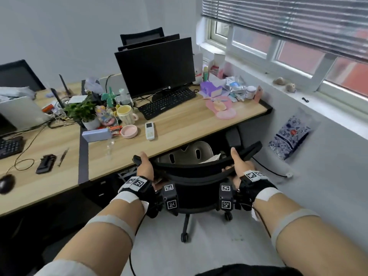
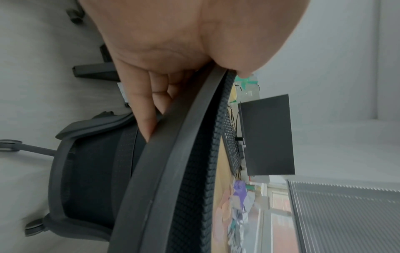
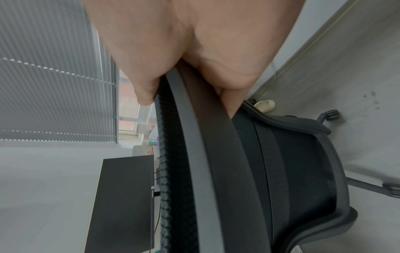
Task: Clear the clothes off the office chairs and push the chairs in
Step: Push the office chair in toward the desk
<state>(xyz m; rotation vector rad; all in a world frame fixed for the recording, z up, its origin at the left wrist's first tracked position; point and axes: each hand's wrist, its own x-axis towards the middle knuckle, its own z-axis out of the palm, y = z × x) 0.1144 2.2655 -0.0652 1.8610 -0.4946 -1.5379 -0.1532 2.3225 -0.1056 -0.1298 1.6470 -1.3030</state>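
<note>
1. The black mesh-backed office chair (image 1: 191,176) sits at lower centre of the head view, its seat tucked under the front edge of the light wooden surface (image 1: 179,124) and its wheeled base on the grey floor.
2. The left hand (image 1: 145,168) has its grip closed on the left end of the chair's curved top rail, thumb lying over the top; in the left wrist view the fingers (image 2: 142,106) curl against the back of the rail.
3. The right hand (image 1: 238,166) has its grip closed on the right end of the same rail, thumb on top; the right wrist view shows the thumb in front of the rail and the fingers wrapped behind it.
4. A pale moulded cushion (image 1: 191,152) rests on the seat, just under the surface edge.
5. No clothing shows on this chair's back.
6. On the surface, in the upper middle of the head view, stand a black monitor (image 1: 155,66) and a black keyboard (image 1: 167,102) in front of it.
7. A white remote control (image 1: 149,130) lies near the front edge, beside a pink bowl (image 1: 129,131).
</note>
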